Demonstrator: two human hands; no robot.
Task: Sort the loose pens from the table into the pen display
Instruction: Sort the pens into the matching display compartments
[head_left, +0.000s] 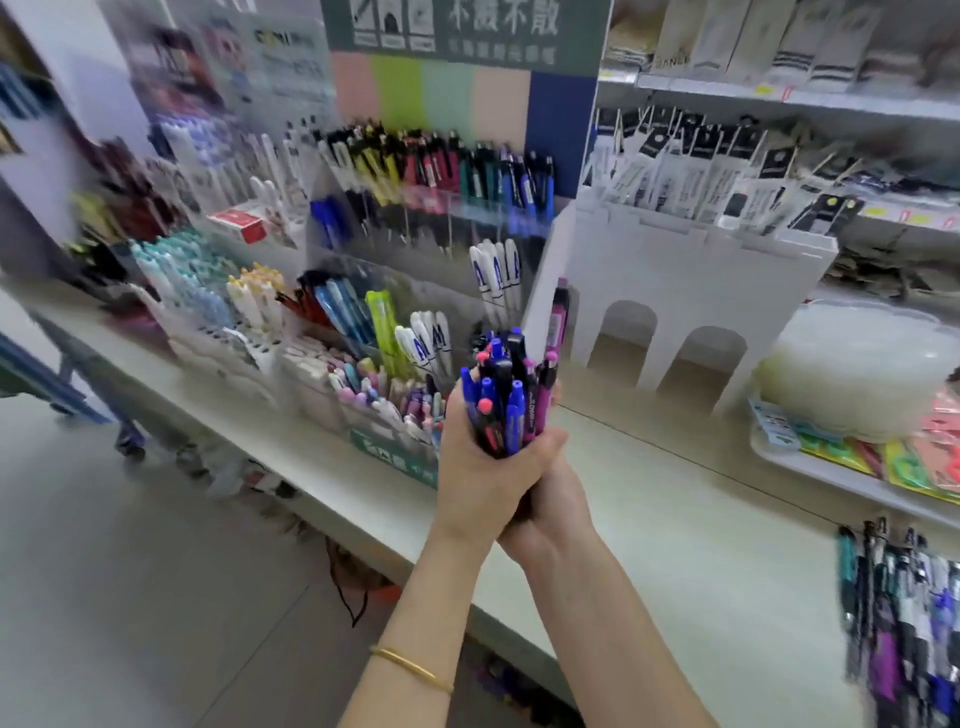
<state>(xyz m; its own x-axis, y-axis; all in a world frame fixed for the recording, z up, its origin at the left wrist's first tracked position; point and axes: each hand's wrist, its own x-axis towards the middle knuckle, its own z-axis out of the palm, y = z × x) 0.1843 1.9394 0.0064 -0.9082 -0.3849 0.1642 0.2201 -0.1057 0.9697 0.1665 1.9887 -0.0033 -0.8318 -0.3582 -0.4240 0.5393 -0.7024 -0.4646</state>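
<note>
Left hand (480, 467) wraps the bundle (506, 400); right hand (553, 512) clamps it from below, likely so no pen slips. Ends up, bundle hangs above the table (649, 499) front edge, just before the display (415, 218), ready for sorting I'd say. Loose pens (904, 623) lie far right. Table right of hands gives me room; display slots look crowded, tray (769, 447) well apart.

Pale table (675, 519), pen display (431, 234), loose pens (898, 623), tray (769, 448)
</note>
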